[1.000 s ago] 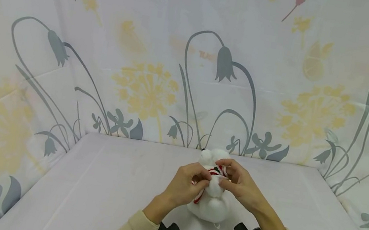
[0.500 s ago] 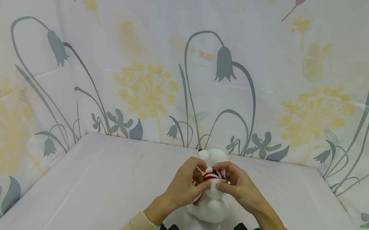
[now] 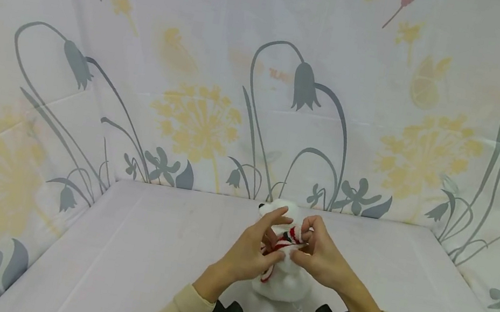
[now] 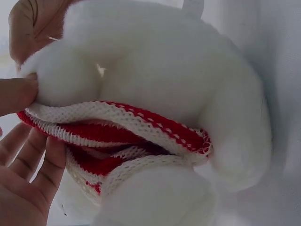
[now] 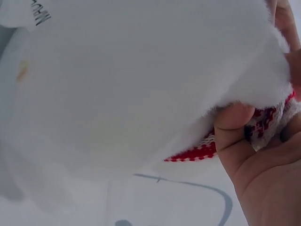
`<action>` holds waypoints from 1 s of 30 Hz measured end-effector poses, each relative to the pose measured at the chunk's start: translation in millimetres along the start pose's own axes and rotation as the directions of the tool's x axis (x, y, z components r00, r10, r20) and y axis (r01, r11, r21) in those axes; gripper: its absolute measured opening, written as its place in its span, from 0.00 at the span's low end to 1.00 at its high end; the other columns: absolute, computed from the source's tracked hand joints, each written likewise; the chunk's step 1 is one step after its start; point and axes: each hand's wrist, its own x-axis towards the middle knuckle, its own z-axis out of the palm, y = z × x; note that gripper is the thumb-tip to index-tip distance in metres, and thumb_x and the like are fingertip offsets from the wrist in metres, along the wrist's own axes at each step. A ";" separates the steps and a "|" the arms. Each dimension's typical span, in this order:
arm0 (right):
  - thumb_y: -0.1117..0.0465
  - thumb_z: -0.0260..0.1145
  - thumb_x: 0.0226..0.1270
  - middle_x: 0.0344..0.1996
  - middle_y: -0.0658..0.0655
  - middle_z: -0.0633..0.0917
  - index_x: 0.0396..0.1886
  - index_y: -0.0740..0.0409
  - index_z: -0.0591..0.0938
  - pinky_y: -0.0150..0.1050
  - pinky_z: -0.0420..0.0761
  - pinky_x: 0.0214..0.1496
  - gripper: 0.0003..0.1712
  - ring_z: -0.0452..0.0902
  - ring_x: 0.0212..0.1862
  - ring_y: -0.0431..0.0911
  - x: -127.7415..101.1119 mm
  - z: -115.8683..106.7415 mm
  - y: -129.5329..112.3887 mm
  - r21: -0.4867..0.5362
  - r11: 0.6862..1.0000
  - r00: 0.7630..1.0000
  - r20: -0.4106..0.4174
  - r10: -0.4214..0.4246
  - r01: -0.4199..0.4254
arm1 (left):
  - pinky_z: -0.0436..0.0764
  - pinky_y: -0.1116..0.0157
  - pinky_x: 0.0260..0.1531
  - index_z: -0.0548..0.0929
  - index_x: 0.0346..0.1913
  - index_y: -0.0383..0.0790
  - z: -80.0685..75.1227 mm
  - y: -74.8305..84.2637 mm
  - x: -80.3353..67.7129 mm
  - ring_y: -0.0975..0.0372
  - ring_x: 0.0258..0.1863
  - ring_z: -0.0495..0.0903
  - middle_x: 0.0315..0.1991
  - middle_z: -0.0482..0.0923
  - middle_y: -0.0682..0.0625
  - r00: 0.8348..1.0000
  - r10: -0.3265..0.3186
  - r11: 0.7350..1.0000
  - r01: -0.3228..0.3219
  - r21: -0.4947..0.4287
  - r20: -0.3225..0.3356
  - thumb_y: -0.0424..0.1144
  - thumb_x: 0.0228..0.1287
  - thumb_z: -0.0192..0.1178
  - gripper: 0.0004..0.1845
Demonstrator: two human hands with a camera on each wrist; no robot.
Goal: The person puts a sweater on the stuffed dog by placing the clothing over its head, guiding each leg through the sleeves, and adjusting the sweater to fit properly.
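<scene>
Compared with the earlier head view, the left hand (image 3: 255,244) has raised its fingers onto the head of the fluffy white plush animal (image 3: 281,283), whose black nose now points further left. The toy sits near the far edge of the white cloth-covered table (image 3: 115,265). The right hand (image 3: 318,251) pinches the red-and-white ribbed knitted scarf (image 3: 282,242) at its neck; the left hand's fingers curl around toy and scarf. The left wrist view alone shows the scarf's looped stitches (image 4: 141,127); the right wrist view shows a thumb (image 5: 235,117) pressed into the pile.
</scene>
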 end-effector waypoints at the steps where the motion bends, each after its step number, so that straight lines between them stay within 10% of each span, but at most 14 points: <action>1: 0.81 0.56 0.55 0.28 0.59 0.73 0.43 0.67 0.55 0.33 0.75 0.30 0.23 0.75 0.32 0.43 0.0 0.6 -0.1 -0.022 1.000 1.000 -0.006 -0.008 0.008 | 0.75 0.68 0.25 0.55 0.73 0.44 -0.3 -0.3 0.3 0.63 0.26 0.73 0.63 0.71 0.45 1.000 0.005 1.000 -0.005 -0.003 0.011 0.22 0.53 0.65 0.46; 10: 0.76 0.64 0.55 0.38 0.57 0.78 0.45 0.61 0.74 0.36 0.78 0.39 0.18 0.76 0.39 0.46 0.3 1.6 4.6 -0.181 0.981 0.994 -0.074 -0.080 0.066 | 0.74 0.67 0.25 0.50 0.75 0.43 -4.1 -0.1 -0.5 0.62 0.27 0.72 0.62 0.72 0.46 0.997 -0.055 0.998 0.056 -0.010 0.061 0.23 0.56 0.62 0.46; 30: 0.80 0.66 0.54 0.40 0.63 0.69 0.45 0.69 0.64 0.33 0.78 0.38 0.23 0.76 0.36 0.45 1.5 3.8 11.9 -0.105 0.979 0.977 -0.102 -0.187 0.177 | 0.72 0.72 0.25 0.69 0.64 0.45 -8.0 -4.2 -0.8 0.63 0.26 0.73 0.38 0.75 0.47 0.980 -0.115 0.992 0.123 -0.039 0.161 0.24 0.61 0.58 0.28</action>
